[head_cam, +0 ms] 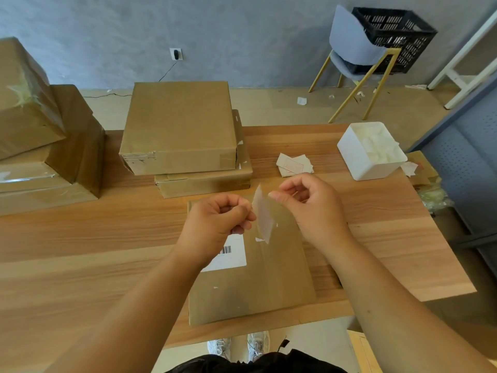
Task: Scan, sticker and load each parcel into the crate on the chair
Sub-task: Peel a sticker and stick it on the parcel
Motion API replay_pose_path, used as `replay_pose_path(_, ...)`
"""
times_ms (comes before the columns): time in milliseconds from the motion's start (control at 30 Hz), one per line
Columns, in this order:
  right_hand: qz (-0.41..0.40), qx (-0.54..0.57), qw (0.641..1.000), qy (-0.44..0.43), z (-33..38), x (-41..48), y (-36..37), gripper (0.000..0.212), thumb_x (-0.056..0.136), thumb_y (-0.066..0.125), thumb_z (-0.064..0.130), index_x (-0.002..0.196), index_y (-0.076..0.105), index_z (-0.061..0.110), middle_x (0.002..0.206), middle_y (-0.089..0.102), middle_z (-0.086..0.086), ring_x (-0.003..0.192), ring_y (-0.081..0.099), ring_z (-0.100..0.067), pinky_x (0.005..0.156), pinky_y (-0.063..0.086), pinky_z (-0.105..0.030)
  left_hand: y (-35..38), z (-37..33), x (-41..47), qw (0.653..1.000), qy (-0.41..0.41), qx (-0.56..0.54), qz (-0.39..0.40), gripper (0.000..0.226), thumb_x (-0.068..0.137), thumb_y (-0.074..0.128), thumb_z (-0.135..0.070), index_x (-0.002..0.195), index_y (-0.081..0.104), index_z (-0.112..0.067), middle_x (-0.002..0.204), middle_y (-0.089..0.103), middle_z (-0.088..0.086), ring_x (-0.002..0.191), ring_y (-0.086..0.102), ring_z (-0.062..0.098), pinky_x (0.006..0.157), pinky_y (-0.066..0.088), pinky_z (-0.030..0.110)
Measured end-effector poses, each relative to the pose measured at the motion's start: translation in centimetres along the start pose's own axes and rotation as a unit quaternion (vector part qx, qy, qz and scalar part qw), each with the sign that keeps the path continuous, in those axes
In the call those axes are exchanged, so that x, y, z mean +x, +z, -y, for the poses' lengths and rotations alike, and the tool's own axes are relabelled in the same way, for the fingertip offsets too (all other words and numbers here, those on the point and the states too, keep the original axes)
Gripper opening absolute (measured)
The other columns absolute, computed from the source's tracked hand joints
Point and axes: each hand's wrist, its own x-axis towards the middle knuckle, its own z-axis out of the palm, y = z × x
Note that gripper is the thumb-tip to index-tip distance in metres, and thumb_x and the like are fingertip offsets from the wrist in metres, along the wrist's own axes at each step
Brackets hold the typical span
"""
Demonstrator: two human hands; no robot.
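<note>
A flat brown parcel (258, 278) lies on the wooden table (80, 251) right in front of me, with a white barcode label (231, 254) on its top. Above it, my left hand (215, 224) and my right hand (312, 208) both pinch a pale sticker sheet (263, 214) between them, held upright on edge. A small stack of stickers (294, 164) rests on the table farther back. The black crate (395, 36) sits on a grey chair (355, 49) at the far right.
Two stacked brown boxes (180, 130) stand behind the parcel, and more taped boxes (35, 130) fill the left side. A white tub (371, 152) of paper scraps sits at the right, near the table edge. A grey panel (468, 157) borders the right side.
</note>
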Motion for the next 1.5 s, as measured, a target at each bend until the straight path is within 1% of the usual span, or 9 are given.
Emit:
replay_pose_path(67,0.044,0.005,0.999,-0.023,0.3,-0.4,0.2,0.007,0.081,0.072,0.030,0.078,0.069,0.036,0.080,0.067,0.020,0.069,0.057,0.000,0.061,0.048,-0.016,-0.1,0.0,0.2,1.000,0.008,0.011,-0.006,0.014,0.089,0.057,-0.004,0.079,0.066,-0.002,0.064,0.069,0.000,0.053,0.059,0.007,0.055,0.050,0.017)
replay_pose_path(200,0.172,0.020,0.985,-0.015,0.9,-0.6,0.8,0.019,0.086,0.067,0.030,0.086,0.071,0.048,0.087,0.071,0.020,0.084,0.064,-0.003,0.078,0.053,-0.028,0.0,0.0,0.7,0.999,0.025,0.032,0.010,0.012,0.089,0.057,-0.006,0.082,0.067,-0.004,0.064,0.068,-0.001,0.055,0.059,0.007,0.056,0.049,0.018)
replay_pose_path(300,0.183,0.056,0.982,0.000,1.2,-0.4,1.1,0.019,0.086,0.067,0.027,0.085,0.073,0.045,0.083,0.072,0.018,0.080,0.064,0.002,0.071,0.048,-0.016,-0.2,-0.1,1.0,0.998,0.039,0.050,0.027,0.012,0.088,0.058,-0.006,0.082,0.068,-0.006,0.064,0.068,-0.002,0.055,0.059,0.007,0.055,0.048,0.017)
replay_pose_path(400,0.176,0.060,0.982,0.017,1.0,-0.4,1.3,0.019,0.088,0.064,0.026,0.084,0.073,0.042,0.083,0.073,0.010,0.077,0.065,-0.008,0.068,0.048,-0.020,-0.6,0.0,1.4,0.997,0.040,0.061,0.038,0.012,0.088,0.057,-0.006,0.082,0.068,-0.005,0.065,0.068,-0.002,0.056,0.059,0.006,0.056,0.048,0.016)
replay_pose_path(667,0.055,0.145,0.981,0.120,-0.5,-0.6,2.4,0.023,0.091,0.059,0.015,0.075,0.071,0.026,0.069,0.068,0.007,0.064,0.061,-0.007,0.055,0.049,-0.022,-1.2,1.1,2.0,0.999,-0.013,0.041,-0.002,0.020,0.088,0.051,-0.005,0.074,0.062,-0.014,0.065,0.067,-0.004,0.058,0.058,0.006,0.060,0.046,0.024)
replay_pose_path(867,-0.049,0.204,0.952,0.222,-2.3,-0.5,1.4,0.022,0.092,0.057,0.011,0.075,0.070,0.018,0.070,0.069,0.004,0.059,0.061,-0.007,0.049,0.048,-0.023,-1.1,2.5,3.0,0.992,-0.095,0.014,-0.076,0.018,0.090,0.046,-0.009,0.084,0.060,0.000,0.074,0.072,-0.001,0.060,0.062,0.003,0.059,0.047,0.023)
replay_pose_path(1067,-0.139,0.231,0.916,0.298,-5.0,0.1,-1.3,0.015,0.093,0.055,0.008,0.082,0.066,0.009,0.071,0.066,-0.003,0.055,0.059,-0.008,0.046,0.048,-0.024,-0.5,3.3,4.3,0.980,-0.114,0.010,-0.160,0.017,0.082,0.053,-0.005,0.067,0.059,-0.010,0.056,0.063,-0.004,0.056,0.054,0.010,0.060,0.049,0.026)
replay_pose_path(1300,-0.195,0.135,0.921,0.308,-9.6,2.4,-6.5,0.016,0.096,0.050,0.013,0.087,0.063,0.012,0.074,0.063,-0.003,0.061,0.058,-0.009,0.048,0.049,-0.022,2.7,4.2,6.9,0.970,-0.089,0.090,-0.209,0.004,0.077,0.057,-0.009,0.074,0.060,-0.008,0.062,0.063,-0.001,0.059,0.057,0.015,0.059,0.049,0.029)
replay_pose_path(1500,-0.113,-0.098,0.965,0.215,-13.4,5.4,-13.6,0.016,0.095,0.049,0.023,0.085,0.061,0.023,0.081,0.062,0.007,0.071,0.057,-0.007,0.050,0.038,-0.018,8.7,4.6,10.1,0.961,-0.065,0.189,-0.193,0.010,0.076,0.064,-0.015,0.081,0.061,-0.023,0.073,0.067,-0.002,0.067,0.062,0.014,0.056,0.043,0.023)
